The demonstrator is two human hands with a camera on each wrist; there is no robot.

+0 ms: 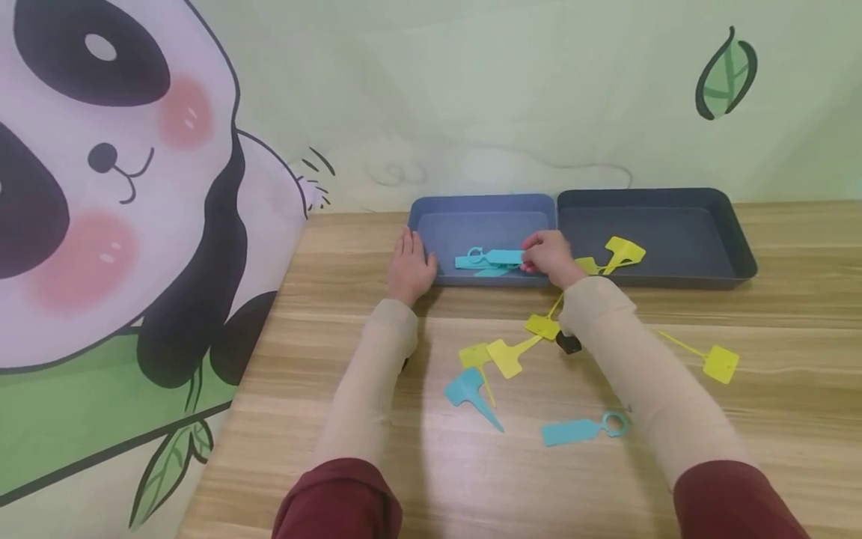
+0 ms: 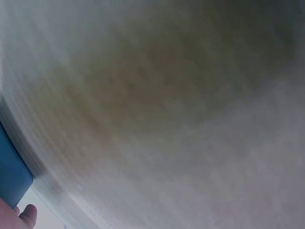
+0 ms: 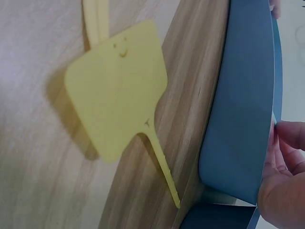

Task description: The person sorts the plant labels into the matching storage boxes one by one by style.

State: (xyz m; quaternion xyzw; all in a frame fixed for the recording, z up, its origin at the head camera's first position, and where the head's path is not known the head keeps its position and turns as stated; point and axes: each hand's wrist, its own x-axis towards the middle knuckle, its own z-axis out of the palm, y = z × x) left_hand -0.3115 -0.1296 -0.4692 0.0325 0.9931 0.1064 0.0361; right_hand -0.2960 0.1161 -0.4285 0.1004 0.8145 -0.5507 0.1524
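Sorting of flat tags by colour, apparently at the placing step. The thumb and fingers of the right hand [image 1: 551,260] are clamped on one end of a turquoise, plastic-looking strip tag with a ring [image 1: 501,257]; its ringed end points left of the fingertips, above other turquoise pieces within the blue rectangular tray [image 1: 471,224]. The left hand [image 1: 411,268], fingers extended and unclenched, rests against that tray's left side. Right of the gripping fingers stands a dark navy rectangular tray [image 1: 687,232] bearing yellow T-shaped tags [image 1: 625,251]. On the wood-grain tabletop [image 1: 337,269], nearer the person than the right fingers, lie a turquoise T-shaped tag [image 1: 468,388], a second turquoise ringed tag [image 1: 572,432] and further yellow tags [image 1: 508,358]. The next move probably calls for parting the right fingers to release the strip, then reaching back toward the loose tags.
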